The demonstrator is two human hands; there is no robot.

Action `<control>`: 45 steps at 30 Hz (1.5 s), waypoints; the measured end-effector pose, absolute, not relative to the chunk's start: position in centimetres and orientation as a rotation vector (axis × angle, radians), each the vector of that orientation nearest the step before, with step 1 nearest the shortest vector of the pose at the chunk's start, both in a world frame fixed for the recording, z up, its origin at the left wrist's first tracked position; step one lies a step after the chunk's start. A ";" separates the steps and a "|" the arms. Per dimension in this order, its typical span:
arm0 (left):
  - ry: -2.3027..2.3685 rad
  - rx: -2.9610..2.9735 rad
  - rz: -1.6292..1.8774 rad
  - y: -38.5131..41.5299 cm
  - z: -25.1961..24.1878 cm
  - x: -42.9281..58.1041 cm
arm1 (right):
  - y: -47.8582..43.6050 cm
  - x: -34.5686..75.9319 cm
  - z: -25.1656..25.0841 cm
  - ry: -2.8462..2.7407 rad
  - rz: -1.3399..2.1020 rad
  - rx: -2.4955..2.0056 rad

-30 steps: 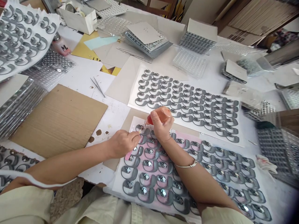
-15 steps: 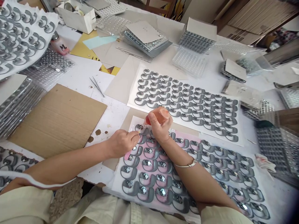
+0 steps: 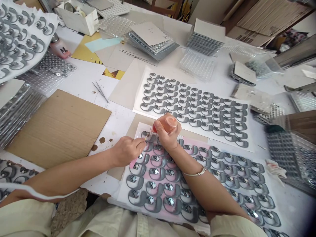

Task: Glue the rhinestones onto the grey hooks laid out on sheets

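My left hand point(image 3: 128, 149) pinches a thin, pale-tipped stick point(image 3: 146, 137) over the top left corner of the near sheet. A pink strip point(image 3: 133, 162) shows under that hand; I cannot tell if it is held. Wrapped in the fingers of my right hand point(image 3: 168, 136) is a small translucent orange-pink bottle point(image 3: 172, 121), tilted beside the stick. Beneath both hands lies the near white and pink sheet point(image 3: 145, 179), bearing rows of grey hook-shaped pieces point(image 3: 154, 171) with shiny round stones. My right forearm covers part of the rows.
A second sheet of grey pieces point(image 3: 195, 105) lies just beyond. Tweezers point(image 3: 100, 92) and a cardboard piece point(image 3: 59, 128) are to the left, with a pink bottle marked M. point(image 3: 60, 47) farther back. Packed stone trays point(image 3: 206, 38) and a crumpled tissue point(image 3: 276, 168) sit rightward.
The whole view has shifted slightly left. Both hands keep their grips, and the stick's tip now sits over the corner piece.
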State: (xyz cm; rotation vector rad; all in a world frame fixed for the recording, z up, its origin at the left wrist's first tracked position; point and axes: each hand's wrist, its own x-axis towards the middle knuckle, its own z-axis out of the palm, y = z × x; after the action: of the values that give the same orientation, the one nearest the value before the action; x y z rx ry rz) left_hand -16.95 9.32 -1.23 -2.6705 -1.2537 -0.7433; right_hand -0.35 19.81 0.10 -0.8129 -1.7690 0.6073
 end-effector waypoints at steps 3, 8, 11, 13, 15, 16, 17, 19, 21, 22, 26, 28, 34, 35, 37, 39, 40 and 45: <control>-1.246 -2.673 -0.744 9.3 -1.2 -16.9 | 19.8 -0.4 0.2 -1.755 0.603 -0.783; -1.249 -2.694 -0.741 9.2 -1.1 -17.1 | 19.9 -0.4 0.0 -1.772 0.558 -0.752; -1.247 -2.717 -0.731 9.3 -1.0 -17.3 | 19.9 -0.3 0.0 -1.796 0.543 -0.749; -1.255 -2.723 -0.732 9.3 -1.0 -17.3 | 19.8 -0.3 0.0 -1.804 0.536 -0.749; -1.271 -2.730 -0.738 9.4 -1.0 -17.4 | 19.8 -0.2 0.0 -1.809 0.526 -0.754; -1.280 -2.734 -0.742 9.4 -1.1 -17.4 | 19.8 -0.2 0.0 -1.812 0.523 -0.760; -1.287 -2.736 -0.745 9.4 -1.1 -17.3 | 19.8 -0.2 0.1 -1.816 0.521 -0.769; -1.292 -2.731 -0.752 9.4 -1.1 -17.3 | 19.7 -0.2 0.1 -1.830 0.516 -0.782; -1.284 -2.724 -0.762 9.4 -1.2 -17.3 | 19.6 -0.2 0.3 -1.841 0.507 -0.770; -1.281 -2.724 -0.769 9.4 -1.2 -17.3 | 19.6 -0.2 0.3 -1.841 0.504 -0.751; -1.301 -2.743 -0.766 9.4 -1.2 -17.4 | 19.5 -0.4 0.6 -1.829 0.527 -0.656; -1.311 -2.744 -0.760 9.4 -1.2 -17.5 | 19.4 -0.4 0.7 -1.827 0.544 -0.624; -1.312 -2.736 -0.789 9.5 -1.1 -17.6 | 19.4 -0.4 0.8 -1.847 0.564 -0.589; -1.323 -2.744 -0.782 9.5 -1.1 -17.6 | 19.4 -0.4 0.9 -1.856 0.567 -0.589; -1.339 -2.755 -0.768 9.5 -1.0 -17.6 | 19.4 -0.4 0.9 -1.866 0.577 -0.586; -1.348 -2.758 -0.761 9.5 -0.9 -17.6 | 19.4 -0.4 0.9 -1.863 0.586 -0.588; -1.356 -2.759 -0.758 9.5 -0.9 -17.7 | 19.4 -0.4 0.9 -1.864 0.588 -0.595; -1.411 -2.783 -0.791 9.6 -0.8 -17.8 | 19.3 -0.3 0.8 -1.877 0.584 -0.663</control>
State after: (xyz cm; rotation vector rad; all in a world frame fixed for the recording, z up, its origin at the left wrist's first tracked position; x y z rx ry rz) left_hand -17.83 9.65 -0.85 -2.7830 -1.4114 -0.7908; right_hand -0.35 19.32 0.82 -0.6629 -1.8773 0.5845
